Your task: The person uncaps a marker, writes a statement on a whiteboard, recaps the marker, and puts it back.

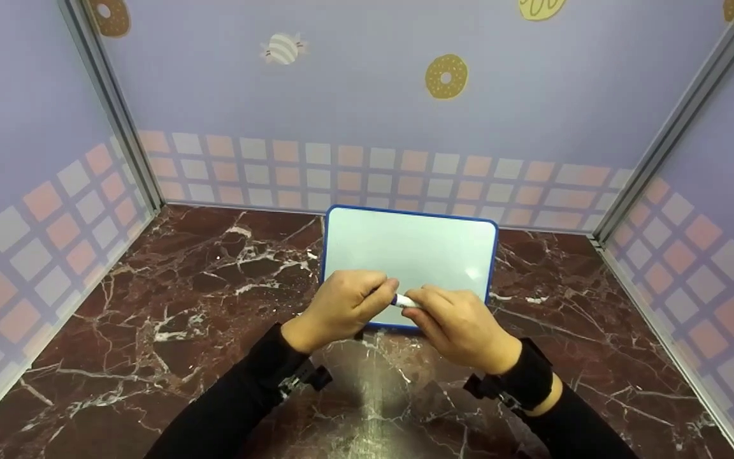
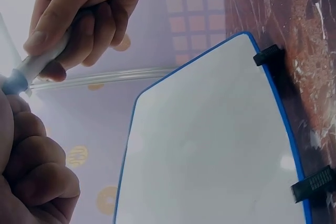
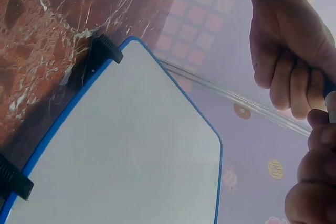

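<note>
"Lilac walls (image 1: 354,95), dark-red marbled tabletop (image 1: 150,382). Hands?"

"Left hand (image 1: 345,303) curls round the blue end (image 2: 14,83) of a white marker (image 1: 409,302); right hand (image 1: 462,325) grips its white barrel (image 2: 43,65), thumb along it."

"Marker's where?"

"Between both hands, tilted, apart from the whiteboard (image 1: 405,252)."

"Board?"

"Blue-framed, on the tabletop, black clips (image 2: 268,55) on its table-side edge. Black sleeves (image 1: 214,414) on both arms."

Fingers (image 2: 104,24) grip a white marker (image 2: 38,65) beside the blue-edged whiteboard (image 2: 205,135).
</note>
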{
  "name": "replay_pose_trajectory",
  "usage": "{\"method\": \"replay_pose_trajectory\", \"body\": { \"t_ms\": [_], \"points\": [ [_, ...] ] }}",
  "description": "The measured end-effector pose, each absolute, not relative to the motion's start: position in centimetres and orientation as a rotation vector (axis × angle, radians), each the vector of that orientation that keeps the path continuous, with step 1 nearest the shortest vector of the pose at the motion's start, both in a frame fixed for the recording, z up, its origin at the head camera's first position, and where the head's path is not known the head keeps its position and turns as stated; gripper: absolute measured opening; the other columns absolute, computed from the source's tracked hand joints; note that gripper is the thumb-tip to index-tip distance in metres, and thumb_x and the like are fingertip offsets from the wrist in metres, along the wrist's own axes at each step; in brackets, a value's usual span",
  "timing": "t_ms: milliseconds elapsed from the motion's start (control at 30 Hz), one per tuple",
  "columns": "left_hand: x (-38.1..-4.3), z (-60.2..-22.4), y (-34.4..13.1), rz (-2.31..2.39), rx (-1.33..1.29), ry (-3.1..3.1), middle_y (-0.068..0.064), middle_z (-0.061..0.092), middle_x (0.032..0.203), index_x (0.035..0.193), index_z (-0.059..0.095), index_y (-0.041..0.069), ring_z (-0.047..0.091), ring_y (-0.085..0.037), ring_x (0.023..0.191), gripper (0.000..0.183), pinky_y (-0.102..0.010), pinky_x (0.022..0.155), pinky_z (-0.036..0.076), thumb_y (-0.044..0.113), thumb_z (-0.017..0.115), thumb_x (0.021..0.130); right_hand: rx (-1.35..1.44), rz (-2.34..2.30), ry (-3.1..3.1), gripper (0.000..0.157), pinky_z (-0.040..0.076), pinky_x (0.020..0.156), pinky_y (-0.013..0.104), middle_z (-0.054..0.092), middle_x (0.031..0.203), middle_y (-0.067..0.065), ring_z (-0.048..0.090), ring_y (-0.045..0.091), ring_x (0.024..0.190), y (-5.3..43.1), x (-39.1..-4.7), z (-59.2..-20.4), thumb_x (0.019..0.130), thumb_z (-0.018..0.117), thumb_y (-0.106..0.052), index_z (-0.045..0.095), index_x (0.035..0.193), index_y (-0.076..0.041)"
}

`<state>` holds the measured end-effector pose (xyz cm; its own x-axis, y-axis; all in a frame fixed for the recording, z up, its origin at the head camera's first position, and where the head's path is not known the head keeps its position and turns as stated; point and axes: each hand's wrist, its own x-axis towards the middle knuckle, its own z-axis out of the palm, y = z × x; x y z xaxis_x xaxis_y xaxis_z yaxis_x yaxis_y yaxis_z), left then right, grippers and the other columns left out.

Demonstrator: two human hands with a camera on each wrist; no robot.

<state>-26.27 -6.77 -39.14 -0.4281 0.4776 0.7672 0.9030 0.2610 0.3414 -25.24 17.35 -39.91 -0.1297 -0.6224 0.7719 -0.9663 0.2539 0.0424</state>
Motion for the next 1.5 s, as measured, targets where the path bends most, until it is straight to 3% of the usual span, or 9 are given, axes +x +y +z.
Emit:
{"method": "replay_pose_trajectory", "body": {
  "t_ms": [200, 1100, 1500],
  "points": [
    [-26.45, -39.12, -6.87, -1.02, -1.282, -1.957, 0.006, 0.036, 0.061, 0.071, 0.045, 0.014, 0.025, -0.001, 0.059, 0.04, -0.021, 0.052, 0.023, 0.007, 0.059, 0.107, 1.488, 0.7, -1.876, 0.024, 0.053, 0.054, 0.021, 0.064, 0.086, 0.002, 0.052, 0.009, 0.06, 17.48, -25.18, -39.74, 0.12, 0.054, -0.018, 0.068, 0.114, 0.001],
    [-26.66, -39.11, -7.25, -1.039, -1.355, -1.987, 0.005, 0.039, 0.062, 0.072, 0.05, 0.013, 0.028, -0.001, 0.06, 0.038, -0.021, 0.052, 0.026, 0.004, 0.06, 0.107, 1.529, 0.789, -1.977, 0.025, 0.054, 0.059, 0.023, 0.068, 0.088, 0.002, 0.054, 0.007, 0.062, 17.95, -24.91, -39.32, 0.12, 0.053, -0.02, 0.07, 0.119, -0.001],
    [-26.65, -38.94, -7.33, -1.078, -1.343, -2.057, 0.008, 0.035, 0.063, 0.071, 0.047, 0.014, 0.026, 0.0, 0.059, 0.042, -0.023, 0.053, 0.026, 0.006, 0.059, 0.11, 1.513, 0.714, -1.938, 0.026, 0.051, 0.054, 0.019, 0.064, 0.084, 0.001, 0.052, 0.008, 0.059, 17.88, -25.1, -39.48, 0.12, 0.055, -0.02, 0.069, 0.117, 0.001]
  ]
}}
